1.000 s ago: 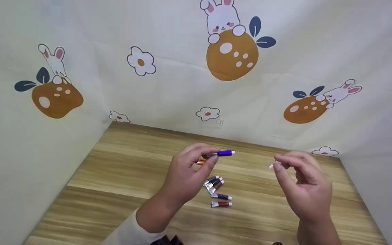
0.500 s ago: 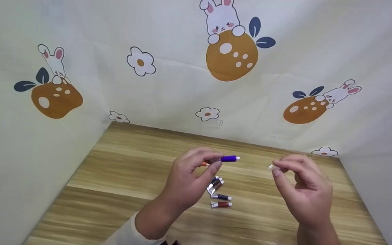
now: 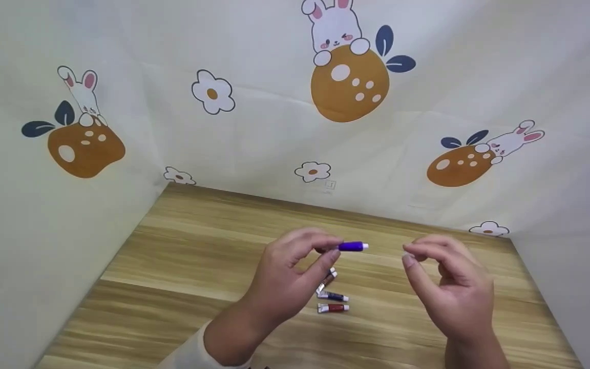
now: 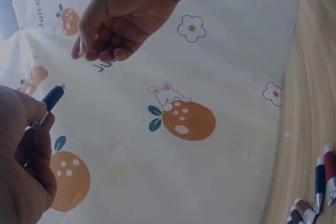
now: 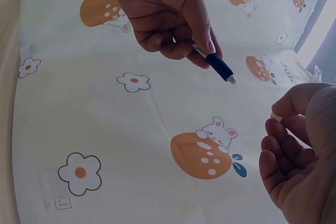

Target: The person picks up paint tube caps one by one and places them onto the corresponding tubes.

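We're at a small home-style craft desk: wood-grain tabletop [image 3: 182,266] low in frame, cartoon bunny-and-flower cloth backdrop [image 3: 254,128] filling top, left & right sides.

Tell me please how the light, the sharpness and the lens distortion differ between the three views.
Head view: evenly lit, soft shadows, wide-angle bending at the edges; the purple tube in the left hand is sharp. Left wrist view: dimmer, bluish, the near hand slightly soft. Right wrist view: a bright window patch at the right edge, and the small white cap in the right hand is slightly blurred.
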{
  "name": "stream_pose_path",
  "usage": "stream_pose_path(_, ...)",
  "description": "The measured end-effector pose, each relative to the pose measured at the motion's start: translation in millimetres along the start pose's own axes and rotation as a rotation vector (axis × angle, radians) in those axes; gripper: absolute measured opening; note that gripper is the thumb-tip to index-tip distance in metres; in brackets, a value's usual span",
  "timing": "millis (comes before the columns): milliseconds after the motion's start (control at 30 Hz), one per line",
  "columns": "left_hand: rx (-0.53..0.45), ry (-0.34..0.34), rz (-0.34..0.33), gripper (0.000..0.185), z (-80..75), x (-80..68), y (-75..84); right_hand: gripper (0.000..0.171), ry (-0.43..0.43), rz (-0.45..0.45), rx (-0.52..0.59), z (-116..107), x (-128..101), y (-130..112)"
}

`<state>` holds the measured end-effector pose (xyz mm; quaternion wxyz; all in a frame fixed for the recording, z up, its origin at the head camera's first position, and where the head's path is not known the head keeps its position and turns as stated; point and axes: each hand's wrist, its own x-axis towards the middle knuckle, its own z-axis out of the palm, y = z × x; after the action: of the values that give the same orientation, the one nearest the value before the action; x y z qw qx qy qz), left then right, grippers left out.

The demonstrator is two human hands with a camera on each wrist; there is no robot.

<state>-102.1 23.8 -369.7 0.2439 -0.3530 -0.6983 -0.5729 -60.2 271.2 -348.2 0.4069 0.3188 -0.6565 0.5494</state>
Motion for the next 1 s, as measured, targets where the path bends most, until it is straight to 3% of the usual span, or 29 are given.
stream_pose_path(333, -0.012, -0.024, -0.008, 0.014, 2.6, -1.5, 2.3, 0.037, -0.058, 0.057, -0.185, 2.7, -3.1, -1.4)
stream_pose_path(633, -0.014, -0.042, 0.041, 0.015, 3.9, -2.0, 2.6, 0.039, -0.107, 0.117, -0.320, 6.8, -2.1, -6.9)
stream_pose_path(800, -0.031, -0.050, 0.027, 0.014, 5.1, -2.3, 3.0, 0.038, -0.143, 0.132, -0.374, 8.7, -1.6, -9.7)
stream_pose_path(1000, -0.010, -0.041, 0.072, 0.012, 6.7, -3.2, 2.8, 0.037, -0.166, 0.112, -0.408, 9.4, -2.3, -8.7)
